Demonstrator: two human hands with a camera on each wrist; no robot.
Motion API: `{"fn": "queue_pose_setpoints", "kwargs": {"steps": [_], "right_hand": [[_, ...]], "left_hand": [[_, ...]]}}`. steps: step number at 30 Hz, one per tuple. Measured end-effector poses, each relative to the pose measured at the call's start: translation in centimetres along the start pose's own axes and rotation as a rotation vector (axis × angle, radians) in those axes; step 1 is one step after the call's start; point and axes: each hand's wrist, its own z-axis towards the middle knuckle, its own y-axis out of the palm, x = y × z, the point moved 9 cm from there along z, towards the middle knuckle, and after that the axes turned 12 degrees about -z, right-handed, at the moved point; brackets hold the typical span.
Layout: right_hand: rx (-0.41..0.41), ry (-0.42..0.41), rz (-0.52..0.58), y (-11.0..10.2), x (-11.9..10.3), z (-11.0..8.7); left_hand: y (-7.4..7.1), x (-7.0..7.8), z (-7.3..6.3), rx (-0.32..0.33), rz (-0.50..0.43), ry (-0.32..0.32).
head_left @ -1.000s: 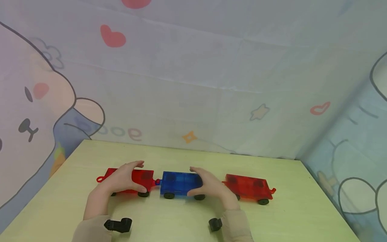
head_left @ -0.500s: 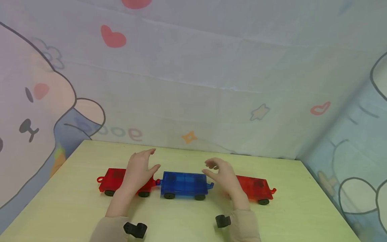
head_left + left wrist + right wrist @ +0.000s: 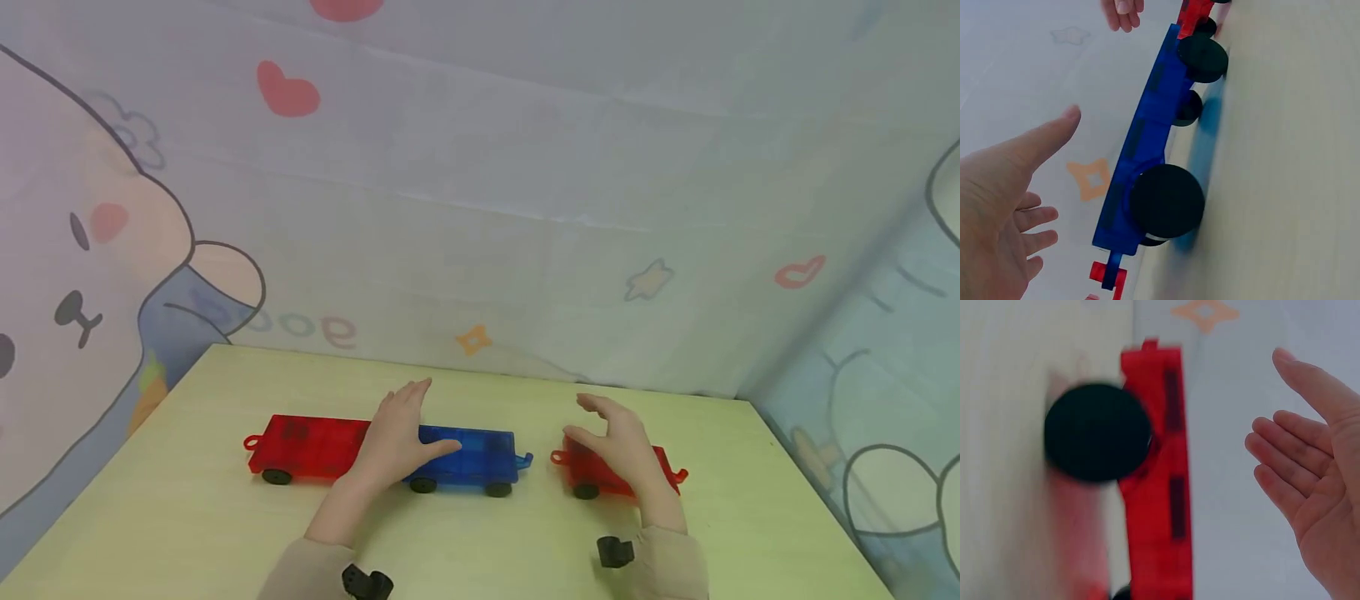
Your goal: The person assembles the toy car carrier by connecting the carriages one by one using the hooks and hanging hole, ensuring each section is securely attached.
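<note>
Three toy train cars stand in a row on the table. The left red car is linked to the blue car; in the head view my left hand covers their joint. That hand hovers over them with thumb and fingers spread, and the left wrist view shows a gap between it and the blue car. Apart from these stands the right red car, its ring facing the blue car's hook. My right hand is above it, fingers apart and holding nothing; the right wrist view shows the red car beside the palm.
The pale yellow table ends at a patterned cloth backdrop. Black wrist cameras sit at both sleeves. A short stretch of table separates the blue car's hook from the right car's ring.
Both hands have let go of the cars, lifted and moved right. My left hand has gone from the left red car towards the blue one, my right from the blue car to the right red one.
</note>
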Motion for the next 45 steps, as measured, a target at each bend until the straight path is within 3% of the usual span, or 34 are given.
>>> {"fn": "queue_pose_setpoints", "kwargs": {"steps": [5, 10, 18, 25, 32, 45], "right_hand": [[-0.045, -0.009, -0.016, -0.2, 2.8, -1.0], [-0.127, -0.019, 0.006, 0.1, 5.0, -1.7], [-0.219, -0.039, 0.024, 0.8, 6.5, -2.3], [-0.282, -0.020, 0.023, 1.5, 7.2, -2.4], [-0.284, -0.019, 0.024, 1.7, 7.4, -2.6], [-0.293, 0.003, 0.068, 2.1, 7.6, -2.6]], "left_hand": [[1.7, 0.0, -0.1, -0.077, -0.082, -0.031], [3.3, 0.7, 0.1, -0.149, -0.143, 0.001], [5.1, 0.8, 0.3, -0.212, -0.190, 0.008], [5.7, 0.6, 0.2, -0.233, -0.216, 0.006], [6.1, 0.5, 0.0, -0.253, -0.175, 0.025], [6.2, 0.1, -0.1, -0.260, -0.221, -0.012]]}}
